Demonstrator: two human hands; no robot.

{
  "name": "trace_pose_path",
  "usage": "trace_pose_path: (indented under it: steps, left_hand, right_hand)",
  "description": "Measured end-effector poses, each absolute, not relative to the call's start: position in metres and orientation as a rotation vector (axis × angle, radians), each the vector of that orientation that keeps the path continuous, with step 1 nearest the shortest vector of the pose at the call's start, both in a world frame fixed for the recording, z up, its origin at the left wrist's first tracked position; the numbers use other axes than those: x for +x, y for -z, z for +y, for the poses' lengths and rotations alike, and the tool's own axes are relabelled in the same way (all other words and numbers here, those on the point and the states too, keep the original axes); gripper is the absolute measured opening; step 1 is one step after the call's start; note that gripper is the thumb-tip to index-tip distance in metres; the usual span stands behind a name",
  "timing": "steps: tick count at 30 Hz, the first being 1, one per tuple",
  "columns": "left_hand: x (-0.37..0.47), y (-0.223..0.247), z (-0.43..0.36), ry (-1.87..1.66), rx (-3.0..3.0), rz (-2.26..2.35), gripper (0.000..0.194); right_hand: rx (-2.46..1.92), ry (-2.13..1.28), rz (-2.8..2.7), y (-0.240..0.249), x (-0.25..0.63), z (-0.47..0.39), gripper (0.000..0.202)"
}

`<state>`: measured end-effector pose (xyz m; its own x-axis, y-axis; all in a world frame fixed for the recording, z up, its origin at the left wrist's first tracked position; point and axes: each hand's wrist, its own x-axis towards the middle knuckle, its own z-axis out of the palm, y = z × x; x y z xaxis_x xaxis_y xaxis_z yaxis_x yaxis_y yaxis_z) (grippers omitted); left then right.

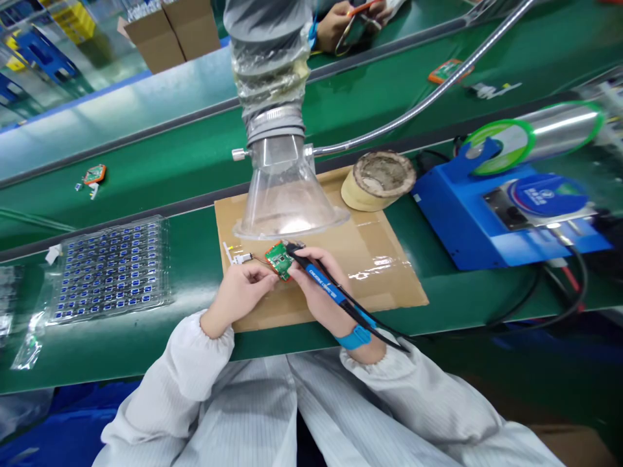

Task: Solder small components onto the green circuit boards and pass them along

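A small green circuit board [279, 261] with an orange-red edge lies on the cardboard sheet [389, 279], under the clear funnel hood. My right hand [324, 285] is closed around a blue and black soldering iron [318, 280]; its front end is over the board's right side, and the tip is hard to make out. My left hand [248, 288] pinches at the board's lower left edge. Whether its fingers hold the board or a thin wire is hidden. Left of the board lies a small white part [241, 258], with a thin wire running toward the board.
The fume hood [287, 201] hangs low just beyond my hands. A round yellowish pot [378, 180] and a blue soldering station [491, 220] stand at right. A clear tray [109, 269] of small blue parts lies left. Across the line are a co-worker's hands [335, 26].
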<state>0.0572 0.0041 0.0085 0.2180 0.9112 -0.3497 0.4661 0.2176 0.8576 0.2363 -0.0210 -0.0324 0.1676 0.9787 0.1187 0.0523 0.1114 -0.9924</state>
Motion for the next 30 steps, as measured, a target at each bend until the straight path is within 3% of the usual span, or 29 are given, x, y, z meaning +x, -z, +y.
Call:
trace_pose_path:
  steps: [9, 30]
  left_hand:
    - [0.059, -0.011, 0.023, -0.203, 1.555, 1.541, 0.027]
    - [0.053, 0.002, 0.031, -0.182, 1.322, 1.496, 0.016]
  right_hand:
    - [-1.244, -0.667, -1.249, 0.03, 0.277, -0.039, 0.015]
    - [-1.269, -0.619, -1.529, 0.023, 0.273, -0.038, 0.008]
